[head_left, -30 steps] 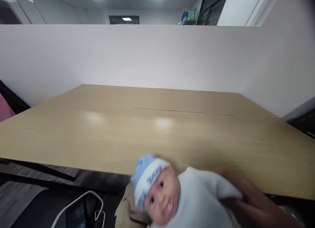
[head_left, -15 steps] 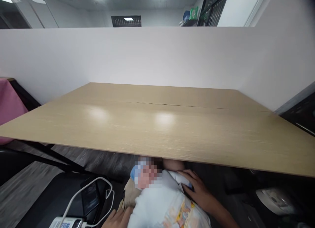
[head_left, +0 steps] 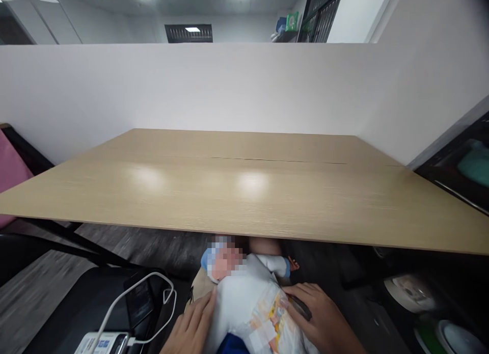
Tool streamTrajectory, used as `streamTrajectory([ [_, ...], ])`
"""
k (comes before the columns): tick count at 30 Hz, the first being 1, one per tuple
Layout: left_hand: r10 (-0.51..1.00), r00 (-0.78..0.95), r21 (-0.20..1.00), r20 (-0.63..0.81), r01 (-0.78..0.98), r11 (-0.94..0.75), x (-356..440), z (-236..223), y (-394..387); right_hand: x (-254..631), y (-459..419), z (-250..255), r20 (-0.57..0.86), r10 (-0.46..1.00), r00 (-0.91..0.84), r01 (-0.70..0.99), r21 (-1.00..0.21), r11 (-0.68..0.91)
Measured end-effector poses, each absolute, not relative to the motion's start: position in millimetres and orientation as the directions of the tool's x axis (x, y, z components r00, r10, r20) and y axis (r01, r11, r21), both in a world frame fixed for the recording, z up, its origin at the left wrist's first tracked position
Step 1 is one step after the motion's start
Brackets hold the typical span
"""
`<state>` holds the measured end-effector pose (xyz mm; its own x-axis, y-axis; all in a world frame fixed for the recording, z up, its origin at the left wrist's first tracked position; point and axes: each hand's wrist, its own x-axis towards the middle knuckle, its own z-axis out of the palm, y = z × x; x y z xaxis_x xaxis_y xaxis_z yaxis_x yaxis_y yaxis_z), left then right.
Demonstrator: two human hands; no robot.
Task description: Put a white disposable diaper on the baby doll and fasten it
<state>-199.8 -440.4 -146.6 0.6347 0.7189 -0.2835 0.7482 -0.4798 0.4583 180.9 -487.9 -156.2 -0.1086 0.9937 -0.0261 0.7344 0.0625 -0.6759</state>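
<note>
A small figure in a white top [head_left: 239,288] and a blue cap [head_left: 205,260] lies across my lap below the table edge; whether it is a doll I cannot tell. Around its lower body is a diaper [head_left: 273,318] with a yellow and orange print. My left hand [head_left: 193,321] rests with stretched fingers against the left side of the top. At the diaper's right edge, my right hand [head_left: 315,313] pinches the material between thumb and fingers. The figure's right-hand sleeve [head_left: 273,264] is stretched out, free of my hand. Dark blue cloth [head_left: 232,344] shows at the bottom.
A wooden table [head_left: 237,201] stands in front against a white partition [head_left: 244,89]. At left, a black chair seat [head_left: 69,313] holds a dark phone [head_left: 139,303] and a white power bank [head_left: 103,342] with a white cable [head_left: 126,293]. White round items [head_left: 410,293] sit in shadow at lower right.
My right hand has left the figure's sleeve and moved down to the diaper's edge. My left hand has moved up onto the top's side. The sleeve now extends outward, and blue cloth has come into view.
</note>
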Motion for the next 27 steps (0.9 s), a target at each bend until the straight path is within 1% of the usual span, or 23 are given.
streamTrajectory([
  [3, 0.589, 0.799, 0.654, -0.122, 0.511, -0.558, -150.3, -110.5, -431.2, 178.5, -490.9, -151.0, 0.036, 0.993, -0.113, 0.778, -0.618, 0.112],
  [5, 0.507, 0.860, 0.727, -0.067, 0.390, -0.566, -119.2, -86.7, -424.5, 177.0, -492.3, -148.9, 0.072, 0.989, -0.128, 0.798, -0.585, 0.146],
  [8, 0.446, 0.894, 0.757, -0.038, 0.317, -0.571, -91.8, -71.5, -414.9, 173.9, -493.6, -151.2, 0.126, 0.981, -0.146, 0.824, -0.534, 0.191],
  [13, 0.411, 0.911, 0.770, 0.038, 0.235, -0.593, -83.0, -91.8, -406.8, 168.1, -493.7, -161.2, 0.213, 0.967, -0.139, 0.871, -0.438, 0.222],
  [16, 0.420, 0.905, 0.818, 0.067, 0.192, -0.543, -82.7, -94.1, -403.6, 176.0, -488.3, -168.0, 0.202, 0.973, -0.108, 0.867, -0.460, 0.191],
  [19, 0.403, 0.915, 0.885, 0.025, 0.167, -0.434, -89.6, -80.7, -396.2, 195.7, -477.3, -176.6, 0.185, 0.982, 0.040, 0.843, -0.534, 0.066],
  [21, 0.336, 0.940, 0.911, -0.051, 0.182, -0.371, -99.4, -70.2, -390.4, 205.5, -469.7, -179.2, 0.173, 0.973, 0.154, 0.826, -0.562, -0.031],
  [23, 0.281, 0.949, 0.918, -0.142, 0.233, -0.322, -110.4, -63.3, -386.8, 203.1, -464.8, -174.8, 0.184, 0.959, 0.215, 0.807, -0.586, -0.069],
  [25, 0.285, 0.932, 0.911, -0.223, 0.303, -0.280, -118.6, -60.6, -387.0, 186.9, -464.8, -162.3, 0.201, 0.965, 0.168, 0.779, -0.627, -0.005],
  [27, 0.340, 0.909, 0.906, -0.241, 0.337, -0.258, -121.0, -60.7, -389.9, 164.5, -470.0, -144.4, 0.183, 0.983, -0.011, 0.727, -0.674, 0.134],
])
